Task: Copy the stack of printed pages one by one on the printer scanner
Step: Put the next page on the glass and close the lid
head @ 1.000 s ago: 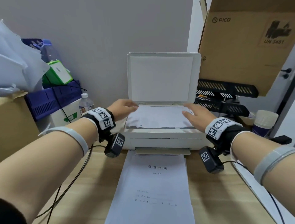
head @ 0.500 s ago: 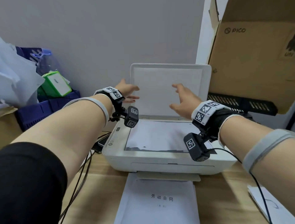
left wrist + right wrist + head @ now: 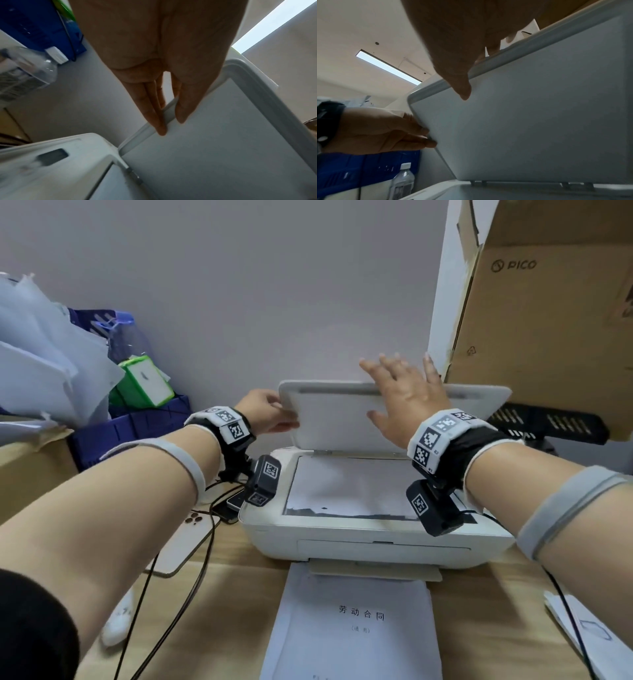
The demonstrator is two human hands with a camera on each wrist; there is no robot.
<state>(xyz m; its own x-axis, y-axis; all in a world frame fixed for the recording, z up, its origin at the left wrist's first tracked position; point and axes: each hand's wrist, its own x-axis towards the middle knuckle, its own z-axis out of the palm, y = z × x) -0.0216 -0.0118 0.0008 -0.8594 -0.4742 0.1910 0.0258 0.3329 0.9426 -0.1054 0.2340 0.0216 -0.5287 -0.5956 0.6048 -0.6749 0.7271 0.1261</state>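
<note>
1. On the scanner glass (image 3: 349,487) a thin, floppy page (image 3: 356,484) is laid flat.
2. Scanner lid (image 3: 329,419): light, rigid; left edge is pinched by the left hand (image 3: 265,416), top edge touched by the right hand (image 3: 404,395), fingers spread.
3. Stack of printed pages (image 3: 352,625) is parked at the desk's front edge; best lifted by a corner.

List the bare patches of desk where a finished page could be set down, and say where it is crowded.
Bare wood lies right of the printed stack, up to the loose paper, and between stack and cables. Left of the printer is crowded: phone, cables.
</note>
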